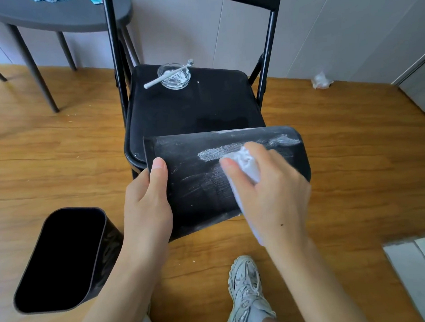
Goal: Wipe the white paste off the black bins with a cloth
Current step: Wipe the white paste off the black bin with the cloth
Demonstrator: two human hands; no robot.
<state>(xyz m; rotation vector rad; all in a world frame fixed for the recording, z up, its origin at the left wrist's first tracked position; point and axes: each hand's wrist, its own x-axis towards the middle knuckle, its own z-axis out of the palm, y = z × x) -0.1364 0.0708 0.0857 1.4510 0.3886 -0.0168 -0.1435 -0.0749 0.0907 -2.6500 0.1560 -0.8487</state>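
A black bin (197,183) lies on its side across the front edge of the chair seat, its broad side facing up. A streak of white paste (212,154) and fainter smears mark that side. My left hand (148,201) grips the bin's open rim at the left, thumb on top. My right hand (267,185) presses a bunched white cloth (247,163) on the bin just right of the paste streak. A second black bin (63,260) stands on the floor at the lower left, opening towards me.
The black folding chair (195,106) holds a glass dish of white paste (174,76) with a white toothbrush across it. A grey table (57,14) stands at the back left. A crumpled wad (320,80) lies by the wall. My shoe (247,287) rests on the wooden floor.
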